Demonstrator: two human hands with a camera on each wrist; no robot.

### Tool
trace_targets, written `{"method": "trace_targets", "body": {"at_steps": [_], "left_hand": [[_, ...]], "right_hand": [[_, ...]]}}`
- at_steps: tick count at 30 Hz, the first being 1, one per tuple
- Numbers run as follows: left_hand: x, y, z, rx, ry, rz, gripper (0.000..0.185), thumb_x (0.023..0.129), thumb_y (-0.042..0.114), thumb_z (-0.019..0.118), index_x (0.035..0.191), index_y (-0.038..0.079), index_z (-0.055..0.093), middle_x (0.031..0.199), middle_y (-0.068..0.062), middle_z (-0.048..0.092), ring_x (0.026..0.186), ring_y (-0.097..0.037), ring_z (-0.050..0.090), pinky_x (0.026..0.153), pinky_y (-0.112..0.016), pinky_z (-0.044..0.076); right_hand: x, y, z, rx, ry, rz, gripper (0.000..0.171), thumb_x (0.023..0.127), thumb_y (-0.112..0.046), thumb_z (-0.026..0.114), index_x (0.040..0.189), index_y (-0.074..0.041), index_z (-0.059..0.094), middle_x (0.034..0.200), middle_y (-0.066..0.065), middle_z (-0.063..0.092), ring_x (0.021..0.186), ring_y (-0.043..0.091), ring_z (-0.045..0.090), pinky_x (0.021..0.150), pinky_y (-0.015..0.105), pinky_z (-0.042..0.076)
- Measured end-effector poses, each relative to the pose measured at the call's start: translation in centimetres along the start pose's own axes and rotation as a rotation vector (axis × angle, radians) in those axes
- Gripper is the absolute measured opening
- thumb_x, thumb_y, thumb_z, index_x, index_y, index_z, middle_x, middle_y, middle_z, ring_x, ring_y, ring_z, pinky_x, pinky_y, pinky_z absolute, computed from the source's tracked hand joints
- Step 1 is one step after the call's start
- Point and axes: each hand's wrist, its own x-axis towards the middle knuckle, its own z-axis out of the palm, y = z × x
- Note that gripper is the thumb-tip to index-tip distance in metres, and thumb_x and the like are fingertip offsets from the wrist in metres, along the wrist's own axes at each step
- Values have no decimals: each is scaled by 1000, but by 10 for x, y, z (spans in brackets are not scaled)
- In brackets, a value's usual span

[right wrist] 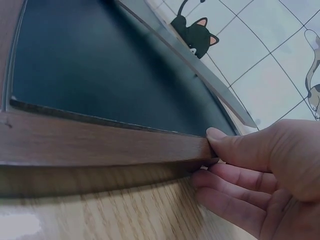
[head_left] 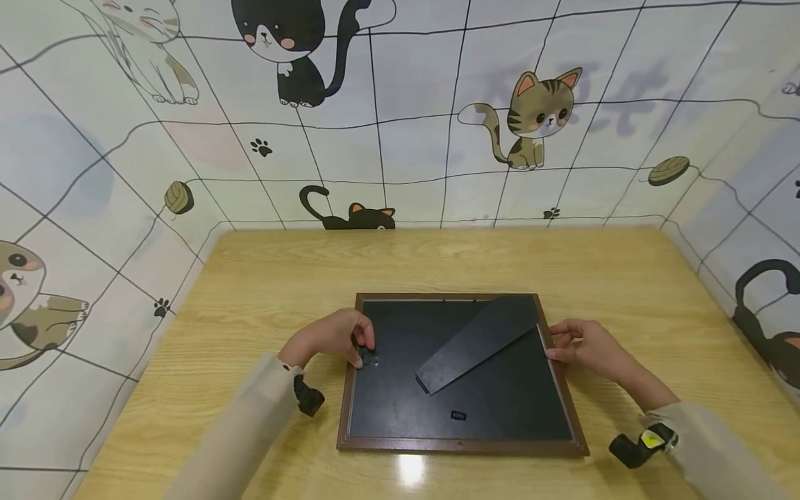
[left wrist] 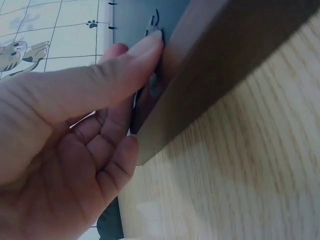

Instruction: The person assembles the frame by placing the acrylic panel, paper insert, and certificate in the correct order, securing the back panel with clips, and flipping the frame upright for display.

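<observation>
A picture frame (head_left: 462, 444) with a brown rim lies back side up, its dark backing board (head_left: 394, 403) showing. A dark stand leg (head_left: 478, 344) slants across the board. At the left edge my left hand (head_left: 337, 337) pinches a small dark metal clip (head_left: 367, 356); the left wrist view shows the thumb over that clip (left wrist: 151, 25), close to the rim. My right hand (head_left: 581, 347) grips the right side of the rim. From the right wrist view, its thumb lies on the upper edge of the rim (right wrist: 115, 142) and its fingers reach beneath.
A small black fitting (head_left: 459, 415) sits on the board near the front rim. Beneath everything is a light wooden table (head_left: 281, 271). Walls covered with cat drawings (head_left: 412, 153) stand at the back and both sides.
</observation>
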Motion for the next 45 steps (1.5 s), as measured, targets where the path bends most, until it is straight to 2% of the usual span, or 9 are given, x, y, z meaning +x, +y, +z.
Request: {"method": "trace_targets", "body": {"at_steps": [4, 8, 12, 22, 28, 36, 40, 45], "left_hand": [[-1, -4, -1, 1, -20, 5, 27, 64, -8, 78, 85, 5, 65, 86, -1, 58, 81, -16, 51, 70, -26, 47], [-7, -7, -4, -1, -64, 33, 28, 71, -5, 75, 95, 7, 66, 97, -1, 56, 91, -17, 51, 76, -30, 47], [-11, -8, -6, -29, -86, 45, 27, 75, -3, 72, 99, 7, 66, 105, -3, 53, 96, -20, 49, 79, -32, 46], [-5, -9, -7, -51, -88, 25, 26, 76, -4, 71, 97, 9, 63, 98, -2, 52, 87, -19, 48, 71, -29, 46], [1, -8, -3, -81, -49, 26, 26, 72, -11, 70, 89, 5, 59, 91, -4, 52, 81, -19, 46, 68, -27, 44], [1, -3, 5, -112, 11, -36, 28, 66, -18, 69, 80, 1, 55, 75, -7, 45, 67, -17, 38, 56, -25, 37], [2, 3, 11, -83, 45, -98, 30, 64, -20, 69, 78, 2, 54, 70, -5, 40, 64, -16, 34, 53, -25, 33], [-1, 7, 16, -13, 79, -147, 32, 64, -18, 71, 79, 4, 54, 74, -6, 45, 68, -17, 39, 56, -26, 37]], "right_hand": [[2, 1, 1, 7, 8, -17, 47, 79, -13, 72, 111, 16, 53, 77, 6, 58, 64, 14, 55, 53, 25, 47], [5, 5, 3, 3, 16, -55, 47, 79, -14, 72, 110, 16, 53, 76, 6, 58, 64, 14, 54, 52, 25, 45], [7, 6, 2, -13, 16, -40, 48, 80, -16, 72, 112, 15, 53, 77, 5, 59, 64, 12, 54, 52, 25, 44], [4, 2, -1, 1, 15, -10, 49, 80, -14, 71, 115, 15, 52, 79, 7, 59, 65, 15, 54, 52, 25, 45], [4, 4, -3, -18, 25, -7, 49, 80, -13, 71, 114, 16, 51, 79, 7, 58, 65, 14, 53, 52, 25, 45], [3, 0, -2, -26, 25, -7, 47, 80, -12, 71, 112, 16, 52, 77, 6, 58, 64, 14, 51, 52, 25, 44], [1, 0, 0, -30, 28, 3, 46, 80, -11, 71, 111, 16, 53, 78, 6, 57, 66, 15, 52, 52, 25, 44], [-2, 3, 4, 1, 33, 1, 45, 79, -9, 71, 111, 16, 52, 79, 7, 56, 67, 16, 54, 52, 25, 44]]}}
